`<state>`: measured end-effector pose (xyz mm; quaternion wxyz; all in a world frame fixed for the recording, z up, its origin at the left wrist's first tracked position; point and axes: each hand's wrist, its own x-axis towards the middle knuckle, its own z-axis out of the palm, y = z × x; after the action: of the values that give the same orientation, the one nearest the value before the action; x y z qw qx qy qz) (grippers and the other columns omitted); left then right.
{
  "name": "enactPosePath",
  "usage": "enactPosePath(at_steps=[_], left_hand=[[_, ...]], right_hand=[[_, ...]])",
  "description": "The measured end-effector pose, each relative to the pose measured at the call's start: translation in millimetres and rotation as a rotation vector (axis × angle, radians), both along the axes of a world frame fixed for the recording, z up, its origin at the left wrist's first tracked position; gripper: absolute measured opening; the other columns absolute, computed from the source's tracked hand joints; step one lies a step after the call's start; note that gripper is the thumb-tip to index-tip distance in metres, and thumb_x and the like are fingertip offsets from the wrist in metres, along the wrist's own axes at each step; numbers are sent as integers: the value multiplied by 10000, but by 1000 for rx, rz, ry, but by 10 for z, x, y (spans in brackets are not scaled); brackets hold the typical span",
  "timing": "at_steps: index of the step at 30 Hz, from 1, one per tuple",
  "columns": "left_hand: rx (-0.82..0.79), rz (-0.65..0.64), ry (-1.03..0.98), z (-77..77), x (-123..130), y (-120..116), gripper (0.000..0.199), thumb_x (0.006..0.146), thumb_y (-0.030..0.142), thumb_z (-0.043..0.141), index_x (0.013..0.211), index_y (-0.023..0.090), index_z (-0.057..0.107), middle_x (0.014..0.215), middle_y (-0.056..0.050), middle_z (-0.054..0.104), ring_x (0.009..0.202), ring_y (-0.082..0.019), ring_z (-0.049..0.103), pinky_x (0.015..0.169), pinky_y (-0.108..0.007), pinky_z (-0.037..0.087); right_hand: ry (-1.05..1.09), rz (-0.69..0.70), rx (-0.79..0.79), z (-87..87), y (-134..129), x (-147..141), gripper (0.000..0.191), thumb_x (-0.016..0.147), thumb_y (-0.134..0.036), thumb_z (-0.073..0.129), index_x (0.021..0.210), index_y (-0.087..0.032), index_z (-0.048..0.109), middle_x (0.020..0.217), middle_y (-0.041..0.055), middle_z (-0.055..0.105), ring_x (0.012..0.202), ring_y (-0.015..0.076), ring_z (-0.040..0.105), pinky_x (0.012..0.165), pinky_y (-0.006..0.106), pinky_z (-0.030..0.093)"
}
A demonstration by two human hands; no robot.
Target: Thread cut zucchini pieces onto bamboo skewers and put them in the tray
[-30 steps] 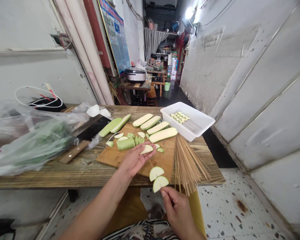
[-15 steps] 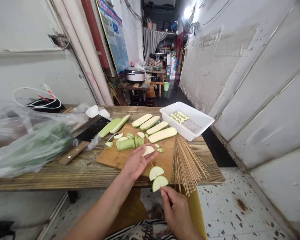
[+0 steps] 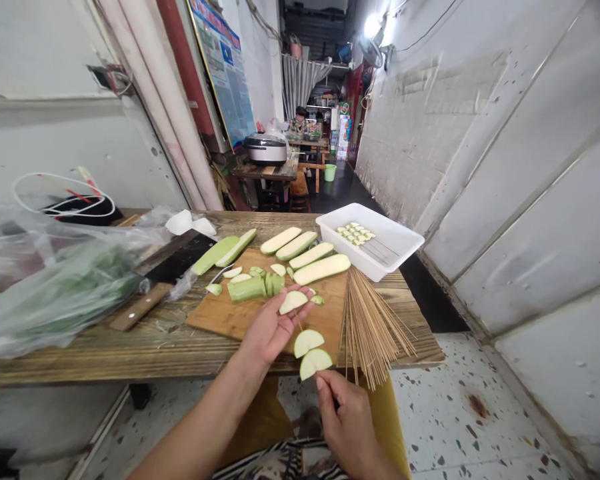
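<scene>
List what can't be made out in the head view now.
Head view: lower end of the skewer, hidden by the right hand.
Head view: kind of greens, blurred by the plastic bag.
Head view: text on the poster, too small.
Head view: left elbow, cut off by the bottom edge.

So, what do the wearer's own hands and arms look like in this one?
Both the left hand and right hand are ungloved, with no ring, watch or bracelet visible. The left forearm is bare, no sleeve in view. A patterned, dark-and-light striped garment shows below.
</scene>
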<state>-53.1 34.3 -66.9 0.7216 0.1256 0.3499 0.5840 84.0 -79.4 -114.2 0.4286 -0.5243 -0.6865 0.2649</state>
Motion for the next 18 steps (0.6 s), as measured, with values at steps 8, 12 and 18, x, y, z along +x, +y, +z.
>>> enactPosePath(at_steps=[8,12,18], left_hand=[[50,51,44,-71,27,-5,154,836,118,506,843,64,650,900,-131,706,930,-212,655,881,-351,519],[70,46,102,-88,26,-15,160,827,122,511,812,92,667,902,-115,711,936,-203,651,887,-339,510],[97,27,133,-95,54,-50,137,805,139,553,840,76,669,915,-124,709,927,-198,652,901,-338,501]], right_hand=[[-38,-14,5,6,3,-5,304,924,-241,372,765,-157,617,588,11,575,499,122,516,514,191,370],[-55,-15,10,23,0,-12,298,916,-232,369,792,-145,626,608,19,585,518,124,529,527,193,369],[-54,-10,22,74,-3,-26,295,910,-210,361,746,-144,598,593,8,547,509,114,495,515,196,343]])
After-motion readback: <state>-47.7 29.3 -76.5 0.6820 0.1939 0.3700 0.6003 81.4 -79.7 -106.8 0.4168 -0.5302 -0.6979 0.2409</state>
